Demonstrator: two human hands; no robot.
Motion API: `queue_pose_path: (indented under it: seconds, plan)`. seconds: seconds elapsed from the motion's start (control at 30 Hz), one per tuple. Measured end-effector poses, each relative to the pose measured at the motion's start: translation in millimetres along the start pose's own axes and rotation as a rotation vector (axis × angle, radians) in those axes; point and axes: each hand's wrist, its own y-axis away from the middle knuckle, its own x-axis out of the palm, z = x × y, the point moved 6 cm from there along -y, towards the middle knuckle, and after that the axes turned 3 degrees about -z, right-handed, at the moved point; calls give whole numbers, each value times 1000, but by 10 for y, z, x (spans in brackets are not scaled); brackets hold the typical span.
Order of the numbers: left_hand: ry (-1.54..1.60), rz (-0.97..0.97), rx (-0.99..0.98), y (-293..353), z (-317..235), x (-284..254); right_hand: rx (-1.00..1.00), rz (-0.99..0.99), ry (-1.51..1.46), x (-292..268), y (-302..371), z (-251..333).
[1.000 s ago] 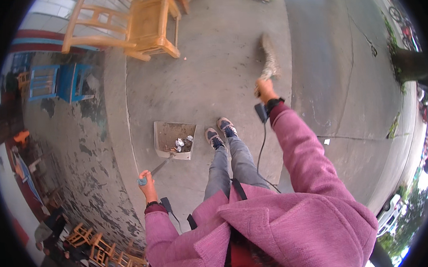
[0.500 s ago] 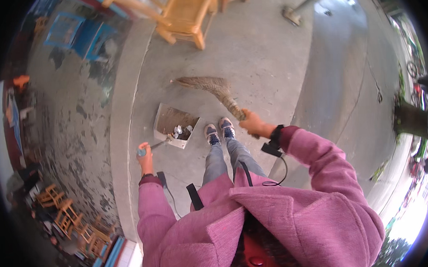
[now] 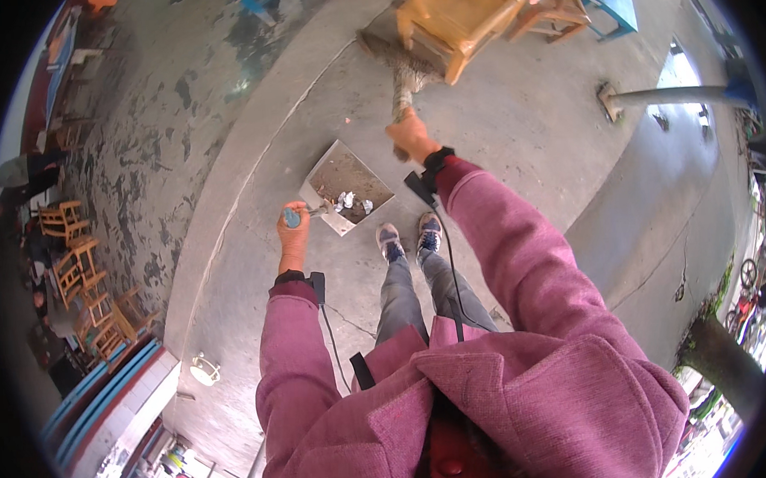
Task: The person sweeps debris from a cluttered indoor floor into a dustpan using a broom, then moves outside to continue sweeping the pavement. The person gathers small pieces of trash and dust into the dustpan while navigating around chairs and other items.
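My left hand [image 3: 292,228] is closed round the blue-ended handle of a dustpan [image 3: 368,175], whose box-like pan rests on the concrete ahead of my feet. Crumpled white scraps [image 3: 345,200] and brown dirt lie in the pan. Out in front, my right hand [image 3: 413,135] grips the bound handle of a straw hand broom [image 3: 406,74]. The broom's bristles are fanned out on the floor beside the legs of a wooden chair [image 3: 466,17]. A tiny pale scrap [image 3: 348,120] lies on the floor between the broom and the dustpan.
Brown and blue stools [image 3: 610,7] stand beyond the chair at the upper right. A metal post [image 3: 663,97] rises from the floor on the right. Several small wooden chairs [image 3: 80,261] are grouped at the left. A crack line [image 3: 268,154] crosses the floor.
My right hand has carried the broom forward, up to the chair's legs. The dustpan has moved forward and right in my left hand. The whole view has turned to the left.
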Motion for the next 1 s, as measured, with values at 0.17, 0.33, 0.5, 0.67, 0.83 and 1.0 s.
queue_pose_path:
  seconds: [0.17, 0.33, 0.5, 0.67, 0.83, 1.0]
  plan:
    - [132, -39, 83, 53, -213, -42, 18, 317, 217, 372, 720, -449]
    - [129, 26, 99, 124, -321, -137, -15, 393, 221, -348, 1092, -199]
    - [108, -7, 71, 417, -220, -471, 12, 387, -2, -657, 1055, 299]
    - [207, -203, -40, 738, 116, -1008, -38, 244, -201, -200, 146, 583]
    - [206, -340, -217, 1364, 587, -1487, -86, 205, -300, 786, -925, 870]
    - [230, -412, -278, 1759, 870, -1631, -211, 248, 19, 1627, -563, 462]
